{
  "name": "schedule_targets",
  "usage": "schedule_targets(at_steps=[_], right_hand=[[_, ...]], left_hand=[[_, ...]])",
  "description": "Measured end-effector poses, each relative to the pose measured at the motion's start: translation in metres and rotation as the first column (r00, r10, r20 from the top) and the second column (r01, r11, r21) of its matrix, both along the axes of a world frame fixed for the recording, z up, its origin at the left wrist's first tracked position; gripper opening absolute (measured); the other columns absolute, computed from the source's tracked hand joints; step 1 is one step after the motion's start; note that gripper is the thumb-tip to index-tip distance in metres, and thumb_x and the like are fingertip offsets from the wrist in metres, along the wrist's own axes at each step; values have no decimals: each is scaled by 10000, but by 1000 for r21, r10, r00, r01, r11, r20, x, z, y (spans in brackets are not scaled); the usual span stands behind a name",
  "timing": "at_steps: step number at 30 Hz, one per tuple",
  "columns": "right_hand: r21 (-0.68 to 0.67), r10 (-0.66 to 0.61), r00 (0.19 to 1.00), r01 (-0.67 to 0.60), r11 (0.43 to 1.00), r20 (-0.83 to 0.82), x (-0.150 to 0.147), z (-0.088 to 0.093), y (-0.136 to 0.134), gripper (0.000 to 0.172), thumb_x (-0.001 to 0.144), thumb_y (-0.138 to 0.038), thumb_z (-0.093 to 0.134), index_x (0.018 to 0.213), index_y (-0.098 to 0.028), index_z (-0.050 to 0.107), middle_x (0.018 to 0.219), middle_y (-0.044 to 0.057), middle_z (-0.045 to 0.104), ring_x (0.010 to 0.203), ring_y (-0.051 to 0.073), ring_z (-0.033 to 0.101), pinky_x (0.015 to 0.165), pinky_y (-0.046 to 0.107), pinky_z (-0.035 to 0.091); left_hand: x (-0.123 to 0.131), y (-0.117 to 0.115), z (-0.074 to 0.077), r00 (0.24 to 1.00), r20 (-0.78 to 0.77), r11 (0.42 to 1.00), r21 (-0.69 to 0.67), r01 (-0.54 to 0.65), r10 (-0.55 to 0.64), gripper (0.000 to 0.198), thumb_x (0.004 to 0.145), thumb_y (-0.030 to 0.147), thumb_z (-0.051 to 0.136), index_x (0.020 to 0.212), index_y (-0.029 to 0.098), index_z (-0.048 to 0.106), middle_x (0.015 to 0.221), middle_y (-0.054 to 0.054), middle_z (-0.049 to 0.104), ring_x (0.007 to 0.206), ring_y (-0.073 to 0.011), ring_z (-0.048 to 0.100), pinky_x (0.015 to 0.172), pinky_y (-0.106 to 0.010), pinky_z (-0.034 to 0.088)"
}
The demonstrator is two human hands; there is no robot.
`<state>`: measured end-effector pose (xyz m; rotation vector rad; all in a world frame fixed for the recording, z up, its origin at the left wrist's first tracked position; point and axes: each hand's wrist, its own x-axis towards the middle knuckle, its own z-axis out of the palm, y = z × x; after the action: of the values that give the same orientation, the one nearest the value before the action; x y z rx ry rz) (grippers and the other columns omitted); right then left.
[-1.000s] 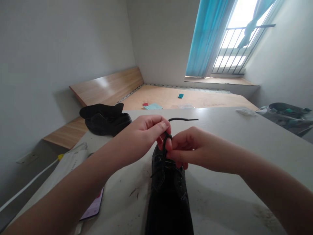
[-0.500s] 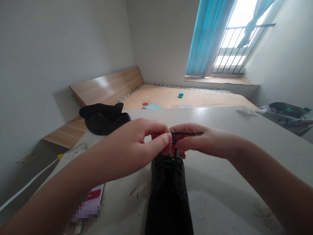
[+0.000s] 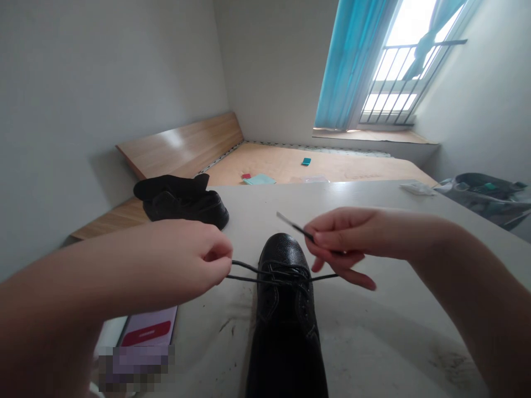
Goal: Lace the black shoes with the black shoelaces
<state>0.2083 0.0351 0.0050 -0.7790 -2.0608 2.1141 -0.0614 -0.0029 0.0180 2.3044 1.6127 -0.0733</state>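
Black lace (image 3: 244, 267) crosses the top eyelets of black leather shoe (image 3: 286, 309), toe pointing away on white table (image 3: 373, 331). Left hand (image 3: 194, 260) closed tight on lace strands left of shoe. Right hand (image 3: 344, 237) in narrow pinch on lace tip, right of toe. Second black shoe (image 3: 182, 202) near far-left table edge; phone (image 3: 147, 329) at left edge

Head-worn view — forward and down onto left hand (image 3: 166, 260) and right hand (image 3: 365, 235).
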Motion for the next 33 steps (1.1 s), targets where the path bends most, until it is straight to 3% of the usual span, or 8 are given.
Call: schedule_targets(at_steps=[4, 9, 12, 14, 16, 20, 24, 33], right_hand=[[151, 39, 912, -110, 982, 409, -2, 4, -6, 277, 1016, -395, 412, 898, -180, 540, 609, -77, 428, 406, 40, 432, 485, 194, 356], [397, -125, 832, -121, 910, 540, -9, 2, -16, 302, 954, -509, 477, 1000, -231, 587, 840, -6, 606, 582, 103, 549, 568, 241, 436], [576, -206, 843, -143, 805, 497, -11, 0, -24, 264, 895, -492, 579, 931, -235, 623, 893, 11, 622, 769, 162, 564, 653, 269, 430], [656, -228, 860, -153, 739, 457, -11, -3, -29, 211, 883, -444, 616, 891, -233, 623, 907, 7, 629, 815, 172, 559, 673, 276, 413], [689, -213, 872, -176, 703, 440, -12, -4, -32, 175, 886, -401, 630, 854, -229, 612, 910, 1, 630, 822, 172, 557, 670, 277, 401], [722, -168, 884, -234, 651, 437, -15, -6, -37, 124, 903, -289, 591, 810, -210, 605, 838, 8, 624, 797, 175, 568, 687, 290, 404], [753, -173, 885, -248, 609, 431, -19, -3, -41, 114, 891, -190, 533, 826, -208, 623, 831, 7, 645, 794, 174, 587, 685, 294, 402], [762, -204, 884, -223, 607, 421, -16, -2, -50, 150, 879, -144, 502, 746, -202, 540, 739, -26, 607, 713, 141, 558, 627, 272, 357]], left_hand=[[9, 1, -7, 973, -230, 998, -54, -17, 4, 319, 805, 389, 472, 539, 240, 566, 577, -22, 655, 535, -219, 601, 478, -332, 326], [12, 4, -16, 931, -342, 985, 149, -83, 130, 306, 813, 466, 471, 865, 246, 679, 772, -69, 712, 689, -299, 652, 559, -377, 398], [12, 0, -16, 967, -255, 966, 248, 68, -2, 381, 835, 389, 491, 1148, 237, 646, 1032, -87, 705, 916, -311, 653, 751, -413, 445], [17, -7, -13, 977, -100, 958, 198, 205, -188, 315, 891, 400, 477, 1109, 279, 670, 1075, -49, 689, 979, -267, 628, 811, -369, 432], [24, -14, -9, 961, 38, 959, 80, 272, -275, 255, 912, 458, 505, 961, 297, 695, 943, -16, 688, 887, -228, 621, 726, -315, 423], [31, -21, -10, 961, 46, 962, -5, 272, -271, 178, 861, 437, 627, 831, 266, 667, 780, -13, 636, 749, -217, 582, 597, -293, 369], [32, -17, -15, 948, 39, 948, 60, 314, -316, 195, 935, 308, 491, 835, 254, 650, 761, -18, 628, 733, -206, 574, 606, -301, 361], [38, -25, -10, 943, 128, 951, 46, 305, -308, 255, 904, 264, 475, 748, 249, 677, 688, -27, 665, 707, -210, 611, 692, -305, 427]])
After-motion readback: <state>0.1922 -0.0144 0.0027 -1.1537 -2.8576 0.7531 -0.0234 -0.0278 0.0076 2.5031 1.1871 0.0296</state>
